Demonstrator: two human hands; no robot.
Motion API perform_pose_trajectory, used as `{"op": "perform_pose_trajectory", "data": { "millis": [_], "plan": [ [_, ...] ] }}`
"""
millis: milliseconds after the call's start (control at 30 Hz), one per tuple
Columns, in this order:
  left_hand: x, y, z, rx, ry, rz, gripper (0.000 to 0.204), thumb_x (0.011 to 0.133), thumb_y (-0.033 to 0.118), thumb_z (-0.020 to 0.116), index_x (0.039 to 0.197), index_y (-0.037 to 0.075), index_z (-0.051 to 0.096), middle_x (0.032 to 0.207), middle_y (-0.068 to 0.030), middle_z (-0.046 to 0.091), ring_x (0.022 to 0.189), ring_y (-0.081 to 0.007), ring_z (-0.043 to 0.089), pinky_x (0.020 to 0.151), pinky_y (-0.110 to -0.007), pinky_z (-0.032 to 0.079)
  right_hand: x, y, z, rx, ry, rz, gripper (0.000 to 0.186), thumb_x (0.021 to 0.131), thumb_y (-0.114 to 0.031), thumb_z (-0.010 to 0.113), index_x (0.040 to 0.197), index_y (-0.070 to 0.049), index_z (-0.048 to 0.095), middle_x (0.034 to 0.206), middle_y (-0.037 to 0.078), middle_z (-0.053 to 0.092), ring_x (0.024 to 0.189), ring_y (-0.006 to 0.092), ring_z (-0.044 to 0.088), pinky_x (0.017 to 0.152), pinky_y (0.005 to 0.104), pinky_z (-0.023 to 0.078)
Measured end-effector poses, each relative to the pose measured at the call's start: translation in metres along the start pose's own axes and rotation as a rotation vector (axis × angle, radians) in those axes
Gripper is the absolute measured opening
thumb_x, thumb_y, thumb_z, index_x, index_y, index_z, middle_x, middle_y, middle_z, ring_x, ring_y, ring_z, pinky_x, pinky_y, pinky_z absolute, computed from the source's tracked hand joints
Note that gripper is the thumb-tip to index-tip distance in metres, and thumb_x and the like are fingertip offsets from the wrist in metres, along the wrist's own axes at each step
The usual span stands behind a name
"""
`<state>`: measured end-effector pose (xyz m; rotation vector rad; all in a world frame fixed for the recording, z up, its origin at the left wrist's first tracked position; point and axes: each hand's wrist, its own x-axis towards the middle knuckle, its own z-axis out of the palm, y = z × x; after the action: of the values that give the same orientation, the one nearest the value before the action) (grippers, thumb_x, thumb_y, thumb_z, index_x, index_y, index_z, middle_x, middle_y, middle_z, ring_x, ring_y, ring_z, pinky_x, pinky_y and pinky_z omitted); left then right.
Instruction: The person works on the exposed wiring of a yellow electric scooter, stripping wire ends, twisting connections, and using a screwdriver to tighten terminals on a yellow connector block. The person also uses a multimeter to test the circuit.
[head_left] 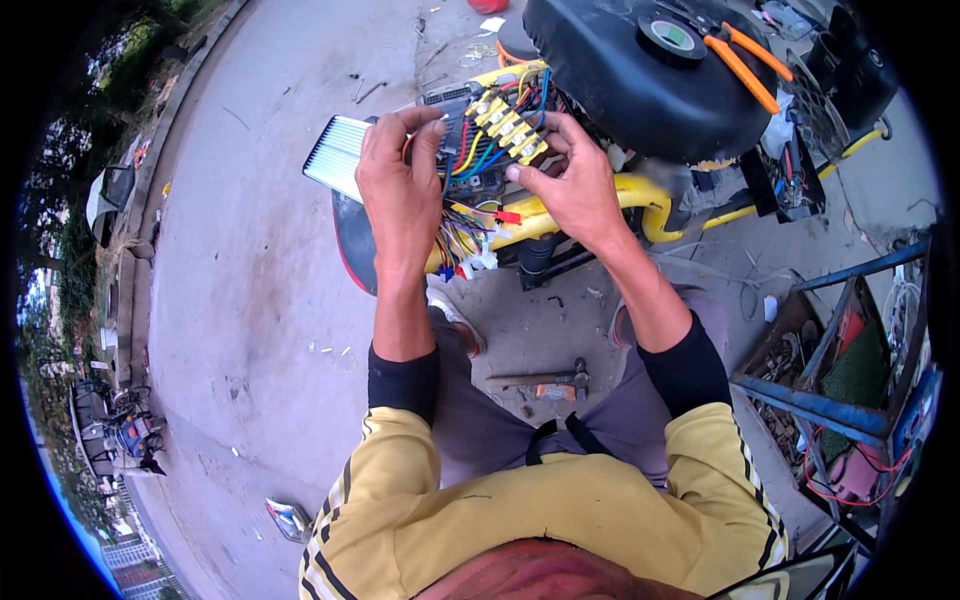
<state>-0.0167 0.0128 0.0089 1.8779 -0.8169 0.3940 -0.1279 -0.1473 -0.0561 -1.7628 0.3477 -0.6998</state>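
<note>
Head view: my right hand (578, 185) has the yellow terminal block (508, 125) by its right-hand end, thumb near the lower corner and fingers curled at its far side, a fairly narrow grip that I judge is there to steady it. The block sits tilted above the yellow frame tube (640, 195), ahead of me and between my two hands, its row of metal screws turned up where I can see them. Coloured wires (470, 155) in red, yellow, green and blue run down from its near side, so I'd say I hold it at the end to leave them uncovered. My left hand (400, 165) is just beside it, thumb and forefinger drawn into a tight pinch; a pale tip shows there, perhaps a wire end, but it is too small for me to tell what, if anything, I have. The finned silver box (338, 155) lies past that hand's outer side. The red connector (508, 217) and white connectors (484, 260) hang loose below. On the black seat (640, 110) rest a roll of tape (672, 38) and orange-handled pliers (745, 75), probably put there to be within reach. The hammer (540, 379) lies on the ground between my feet and lap, out of the way.
</note>
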Motion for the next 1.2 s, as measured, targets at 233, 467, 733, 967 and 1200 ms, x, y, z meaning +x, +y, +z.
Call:
{"op": "perform_pose_trajectory", "data": {
  "millis": [233,467,733,967,1200],
  "plan": [
    [-0.009,0.016,-0.023,-0.379,-0.096,-0.217,0.017,0.103,0.002,0.073,0.117,-0.004,0.078,0.104,-0.0054,0.079,0.094,-0.0094,0.070,0.083,-0.026,0.056,-0.004,-0.008,0.000,0.062,0.006,-0.041,0.076,0.084,-0.010,0.089,0.148,0.004,0.051,0.107,0.014,0.081,0.087,0.0191,0.076,0.081,0.0340,0.059],
    [-0.011,0.011,-0.033,-0.536,-0.159,-0.216,0.019,0.098,-0.003,0.076,0.117,-0.004,0.077,0.105,-0.0056,0.079,0.092,-0.0087,0.070,0.081,-0.025,0.056,-0.017,-0.006,-0.009,-0.132,0.104,-0.135,0.075,0.090,-0.021,0.088,0.150,0.003,0.050,0.116,0.020,0.076,0.101,0.0276,0.074,0.090,0.0380,0.058],
    [-0.011,0.004,-0.055,-0.271,-0.200,-0.075,0.018,0.096,-0.001,0.076,0.113,-0.001,0.078,0.102,0.0001,0.075,0.086,-0.0059,0.063,0.076,-0.026,0.052,-0.089,-0.091,0.004,-0.368,0.124,-0.788,0.030,0.085,-0.003,0.079,0.114,-0.001,0.075,0.104,0.014,0.077,0.086,0.0327,0.077,0.068,0.0441,0.061],
    [-0.014,-0.006,-0.060,-0.124,-0.225,0.028,0.012,0.104,0.006,0.071,0.113,-0.001,0.075,0.107,-0.0066,0.074,0.099,-0.0135,0.065,0.090,-0.028,0.052,-0.132,-0.174,0.106,0.319,-0.238,-1.206,0.024,0.094,-0.010,0.072,0.115,-0.001,0.074,0.110,0.012,0.075,0.088,0.0293,0.072,0.068,0.0412,0.057],
    [-0.017,0.000,-0.065,-0.192,-0.366,0.065,0.013,0.107,0.005,0.066,0.116,-0.004,0.070,0.101,-0.0056,0.071,0.089,-0.0114,0.061,0.083,-0.028,0.052,-0.171,-0.157,0.047,0.134,-0.144,-1.196,0.020,0.102,-0.014,0.068,0.113,0.000,0.075,0.108,0.013,0.073,0.085,0.0292,0.068,0.069,0.0433,0.054]
  ]
}}
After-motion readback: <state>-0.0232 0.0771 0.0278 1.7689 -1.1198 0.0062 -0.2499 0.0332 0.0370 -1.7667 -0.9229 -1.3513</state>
